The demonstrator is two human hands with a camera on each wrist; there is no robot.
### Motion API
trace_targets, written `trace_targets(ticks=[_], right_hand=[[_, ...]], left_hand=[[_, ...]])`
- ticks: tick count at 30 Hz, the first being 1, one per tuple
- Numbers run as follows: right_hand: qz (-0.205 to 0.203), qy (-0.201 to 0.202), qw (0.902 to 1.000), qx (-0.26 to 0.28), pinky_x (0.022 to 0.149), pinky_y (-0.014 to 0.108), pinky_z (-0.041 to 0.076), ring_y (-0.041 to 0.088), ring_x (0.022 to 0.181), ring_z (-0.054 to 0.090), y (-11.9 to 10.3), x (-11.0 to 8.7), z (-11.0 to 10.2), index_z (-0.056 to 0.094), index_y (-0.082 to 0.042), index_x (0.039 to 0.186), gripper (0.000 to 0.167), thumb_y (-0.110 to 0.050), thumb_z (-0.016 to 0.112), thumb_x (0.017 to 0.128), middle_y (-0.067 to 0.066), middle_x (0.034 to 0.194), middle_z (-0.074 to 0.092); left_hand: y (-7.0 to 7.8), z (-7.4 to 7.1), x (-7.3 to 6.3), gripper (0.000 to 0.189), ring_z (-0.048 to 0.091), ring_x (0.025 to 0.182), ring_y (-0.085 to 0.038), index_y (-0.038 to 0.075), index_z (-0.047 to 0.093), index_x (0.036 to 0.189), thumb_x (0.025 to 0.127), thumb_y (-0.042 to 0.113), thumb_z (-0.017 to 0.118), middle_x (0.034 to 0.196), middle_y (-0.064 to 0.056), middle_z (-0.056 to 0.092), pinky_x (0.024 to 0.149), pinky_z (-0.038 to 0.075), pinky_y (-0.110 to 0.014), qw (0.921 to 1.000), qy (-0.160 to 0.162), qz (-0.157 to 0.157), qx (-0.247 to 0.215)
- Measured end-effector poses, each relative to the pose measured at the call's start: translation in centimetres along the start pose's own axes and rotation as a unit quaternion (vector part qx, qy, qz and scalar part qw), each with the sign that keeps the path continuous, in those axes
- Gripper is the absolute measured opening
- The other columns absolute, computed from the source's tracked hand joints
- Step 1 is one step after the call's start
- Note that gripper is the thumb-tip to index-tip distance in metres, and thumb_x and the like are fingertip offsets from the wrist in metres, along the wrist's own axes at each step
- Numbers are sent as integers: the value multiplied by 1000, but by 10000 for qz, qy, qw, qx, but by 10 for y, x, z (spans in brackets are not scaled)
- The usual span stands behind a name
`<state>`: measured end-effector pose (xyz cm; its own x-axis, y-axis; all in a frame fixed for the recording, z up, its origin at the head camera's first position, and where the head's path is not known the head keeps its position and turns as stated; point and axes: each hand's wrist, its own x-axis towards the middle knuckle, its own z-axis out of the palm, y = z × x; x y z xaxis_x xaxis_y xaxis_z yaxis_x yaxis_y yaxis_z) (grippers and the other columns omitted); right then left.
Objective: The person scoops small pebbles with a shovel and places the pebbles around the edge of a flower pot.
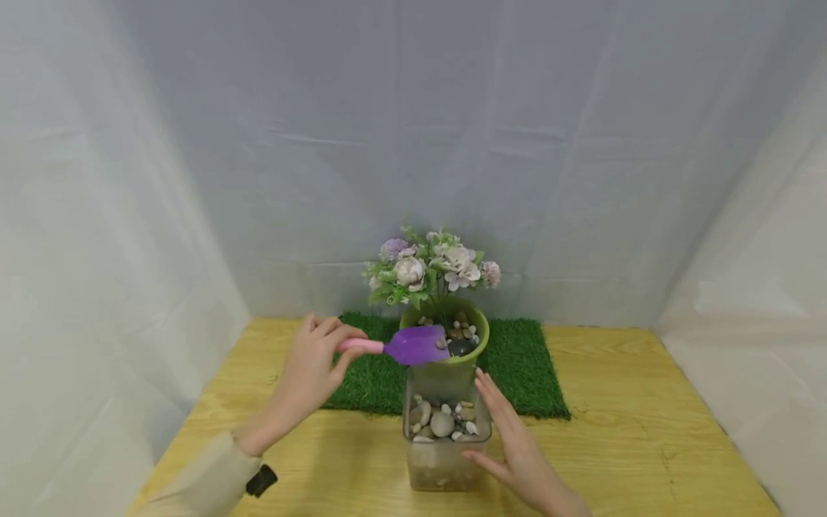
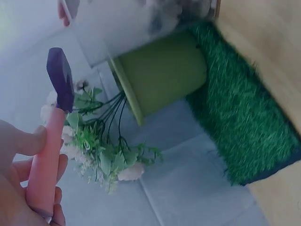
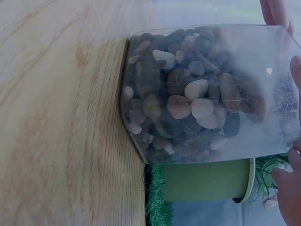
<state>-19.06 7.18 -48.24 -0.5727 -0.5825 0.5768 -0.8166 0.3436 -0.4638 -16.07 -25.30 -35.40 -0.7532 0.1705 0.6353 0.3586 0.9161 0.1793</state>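
My left hand (image 1: 316, 362) grips the pink handle of a small purple shovel (image 1: 413, 346). Its blade lies level over the front of a green flower pot (image 1: 483, 343), with a small stone near the tip. In the left wrist view, the thumb and fingers wrap the pink handle (image 2: 46, 165). My right hand (image 1: 520, 449) touches the right side of a clear plastic container (image 1: 446, 467), fingers straight and thumb spread toward the front. Pebbles (image 3: 188, 99) of mixed colours fill the container's lower part. Stones also lie inside the pot.
Artificial flowers (image 1: 410, 273) in white and lilac rise from the pot. A green turf mat (image 1: 526, 373) lies beneath the pot on the wooden table (image 1: 614, 424). The container stands just in front of the pot. White sheeting (image 1: 323, 143) hangs behind and at both sides.
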Motion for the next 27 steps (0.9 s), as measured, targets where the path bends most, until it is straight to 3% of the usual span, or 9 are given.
trace_targets(ticks=[7,13,16,19,22,27], right_hand=[[145,-72,9999,19,118,28,20,24,154,20,0,-1,1,21,-1,160,96,-41,74,90,13,168,16],[16,12,10000,-29,119,28,18,25,154,21,1,-1,2,22,1,159,96,-39,75,90,15,168,17],[33,-3,10000,-32,118,28,19,25,153,21,0,-1,2,21,1,159,96,-40,74,90,15,168,17],[85,-47,9999,-40,118,30,21,25,153,21,-1,0,2,21,0,160,96,-40,74,91,14,168,16],[87,-46,9999,-27,118,29,20,25,153,21,-1,0,3,22,1,159,96,-40,74,91,14,168,16],[50,40,10000,50,119,26,16,25,154,20,1,-1,3,22,2,159,95,-39,75,90,16,167,17]], left_hand=[[-8,8,33,11,47,83,-28,9,77,94,91,19,77,85,-6,62,73,38,-40,9969,-229,187,724],[-4,16,52,8,46,86,-26,12,77,94,88,8,76,88,-5,60,72,36,-37,9824,-782,589,1593],[-1,18,56,12,43,86,-25,14,76,93,87,4,74,88,-5,57,72,34,-36,9766,-792,800,1832],[1,17,56,11,44,86,-24,14,75,89,86,4,74,88,-5,57,71,33,-35,9742,-586,881,1992],[4,10,52,5,46,87,-26,11,76,89,89,6,74,87,-5,58,71,36,-36,9768,-428,731,1968],[5,-6,43,9,49,86,-29,9,76,94,92,17,76,86,-7,62,76,41,-42,9915,-310,333,1219]])
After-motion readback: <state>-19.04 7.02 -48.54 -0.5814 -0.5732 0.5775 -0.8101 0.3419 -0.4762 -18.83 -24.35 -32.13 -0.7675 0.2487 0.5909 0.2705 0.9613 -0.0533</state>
